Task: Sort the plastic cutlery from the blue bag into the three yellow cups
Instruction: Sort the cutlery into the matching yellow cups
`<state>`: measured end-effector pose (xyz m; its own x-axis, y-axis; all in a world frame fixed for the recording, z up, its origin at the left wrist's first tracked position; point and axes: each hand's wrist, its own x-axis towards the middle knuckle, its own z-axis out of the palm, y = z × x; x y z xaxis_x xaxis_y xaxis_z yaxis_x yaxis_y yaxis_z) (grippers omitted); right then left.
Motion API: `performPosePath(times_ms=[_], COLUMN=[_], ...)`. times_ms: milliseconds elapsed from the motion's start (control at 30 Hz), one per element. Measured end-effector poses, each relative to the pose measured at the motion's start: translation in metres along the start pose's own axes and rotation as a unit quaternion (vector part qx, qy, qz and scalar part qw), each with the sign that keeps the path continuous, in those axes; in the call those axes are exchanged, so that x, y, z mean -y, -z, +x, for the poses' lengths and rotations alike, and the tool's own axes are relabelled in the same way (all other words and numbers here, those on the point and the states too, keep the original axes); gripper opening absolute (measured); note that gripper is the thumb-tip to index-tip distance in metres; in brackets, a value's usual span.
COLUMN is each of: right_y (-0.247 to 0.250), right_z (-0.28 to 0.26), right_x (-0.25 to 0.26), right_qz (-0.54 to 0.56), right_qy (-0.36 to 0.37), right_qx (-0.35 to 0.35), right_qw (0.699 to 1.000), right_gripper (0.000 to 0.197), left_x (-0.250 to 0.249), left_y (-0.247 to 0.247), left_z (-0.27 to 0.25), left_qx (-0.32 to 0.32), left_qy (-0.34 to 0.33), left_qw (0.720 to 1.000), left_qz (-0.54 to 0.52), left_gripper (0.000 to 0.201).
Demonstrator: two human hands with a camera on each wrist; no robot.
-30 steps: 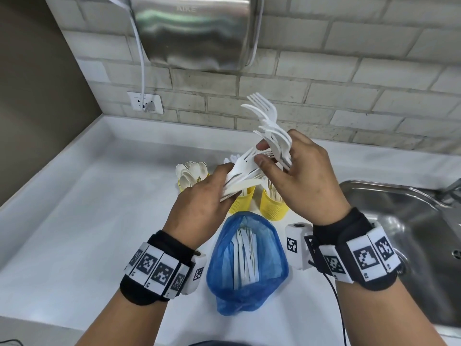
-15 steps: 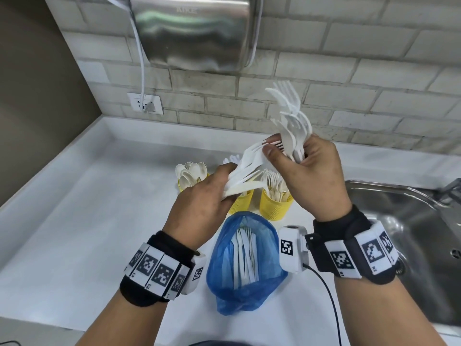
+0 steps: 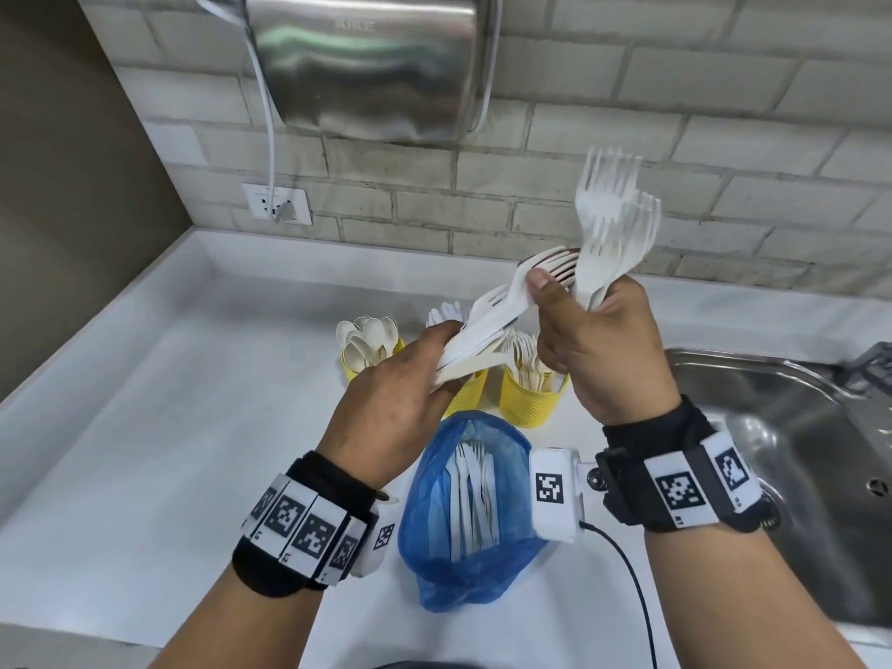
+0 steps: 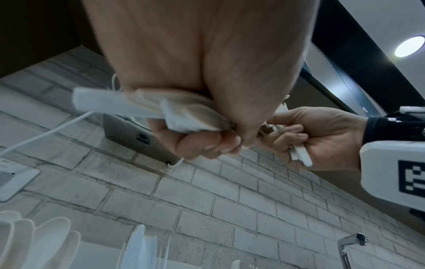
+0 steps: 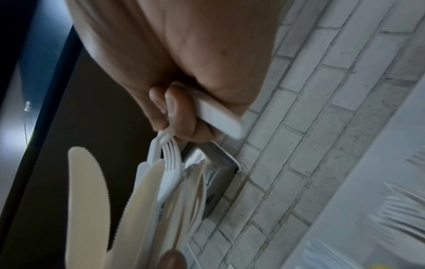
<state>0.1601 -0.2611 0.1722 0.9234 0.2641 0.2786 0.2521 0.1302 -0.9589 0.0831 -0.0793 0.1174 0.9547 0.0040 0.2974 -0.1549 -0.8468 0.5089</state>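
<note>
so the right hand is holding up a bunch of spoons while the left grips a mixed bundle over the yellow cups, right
Not quite: the right hand holds up a bunch of forks, not spoons; the head view shows their tines. The spoons stand in the leftmost yellow cup. The left hand does grip a mixed bundle over the cups.

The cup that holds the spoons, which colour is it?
Yellow. The spoon cup shows best in the head view.

Matt white plastic forks (image 3: 610, 234) in my fingers (image 3: 545, 287); thin glossy plastic blue bag (image 3: 463, 562); smooth white table (image 3: 145, 427); brushed metal sink (image 3: 791, 427); rough brick wall (image 3: 675, 113).
</note>
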Motion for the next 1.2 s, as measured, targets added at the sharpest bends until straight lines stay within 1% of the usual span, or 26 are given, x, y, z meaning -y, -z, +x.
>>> performPosePath(times_ms=[67,133,200,267,333,400,467,500,567,600,667,700,733,833,933,1000,1067,1200], right_y=[-0.001,0.000,0.003,0.006,0.010,0.013,0.016,0.018,0.018,0.016,0.011,0.007,0.002,-0.014,-0.028,-0.035,-0.042,-0.052], right_z=[0.002,0.004,0.005,0.005,0.008,0.012,0.018,0.021,0.023,0.024,0.025,0.026,0.026,0.026,0.027,0.028,0.028,0.026], right_x=[0.001,0.001,0.003,0.008,0.012,0.015,0.018,0.018,0.018,0.018,0.016,0.015,0.013,0.005,-0.003,-0.009,-0.014,-0.019], right_qz=[0.055,0.114,0.186,0.248,0.289,0.314,0.323,0.319,0.299,0.291,0.265,0.247,0.227,0.183,0.162,0.162,0.168,0.173], right_qy=[-0.003,-0.004,-0.001,-0.014,-0.027,-0.018,0.000,0.008,0.016,0.018,0.021,0.023,0.027,0.031,0.013,-0.001,-0.013,-0.050], right_qx=[-0.030,-0.052,-0.063,-0.075,-0.105,-0.144,-0.189,-0.209,-0.223,-0.221,-0.218,-0.218,-0.216,-0.198,-0.167,-0.151,-0.137,-0.109], right_qw=[0.998,0.992,0.981,0.966,0.951,0.938,0.927,0.925,0.927,0.931,0.939,0.944,0.949,0.962,0.972,0.975,0.976,0.978], right_gripper=[0.023,0.023,0.026,0.026,0.019,0.014,0.015,0.017,0.018,0.017,0.016,0.016,0.016,0.016,0.019,0.022,0.025,0.039], left_x=[0.000,0.001,0.002,0.002,0.002,0.003,0.005,0.005,0.005,0.004,0.001,-0.001,-0.003,-0.004,-0.002,-0.001,-0.003,-0.005], left_y=[0.001,0.001,0.001,0.001,0.001,0.001,0.000,0.000,0.001,0.002,0.004,0.005,0.006,0.003,0.001,0.002,0.006,0.008], left_z=[0.000,-0.001,-0.001,-0.001,-0.001,0.000,0.001,0.002,0.003,0.004,0.004,0.003,0.004,0.007,0.010,0.011,0.012,0.014], left_qx=[-0.001,-0.004,-0.006,-0.012,-0.021,-0.027,-0.030,-0.032,-0.044,-0.051,-0.062,-0.066,-0.067,-0.059,-0.042,-0.042,-0.045,-0.046], left_qy=[-0.003,-0.007,-0.013,-0.015,-0.018,-0.024,-0.020,-0.013,0.000,0.006,0.024,0.039,0.055,0.095,0.125,0.134,0.134,0.146], left_qw=[1.000,1.000,1.000,1.000,1.000,0.999,0.998,0.996,0.991,0.988,0.980,0.974,0.967,0.940,0.906,0.889,0.884,0.892], left_qz=[-0.003,-0.006,-0.007,-0.006,-0.011,-0.029,-0.060,-0.081,-0.128,-0.149,-0.188,-0.213,-0.240,-0.324,-0.402,-0.435,-0.445,-0.425], left_gripper=[0.045,0.046,0.047,0.047,0.047,0.046,0.044,0.044,0.042,0.038,0.023,0.014,0.009,0.016,0.033,0.039,0.040,0.032])
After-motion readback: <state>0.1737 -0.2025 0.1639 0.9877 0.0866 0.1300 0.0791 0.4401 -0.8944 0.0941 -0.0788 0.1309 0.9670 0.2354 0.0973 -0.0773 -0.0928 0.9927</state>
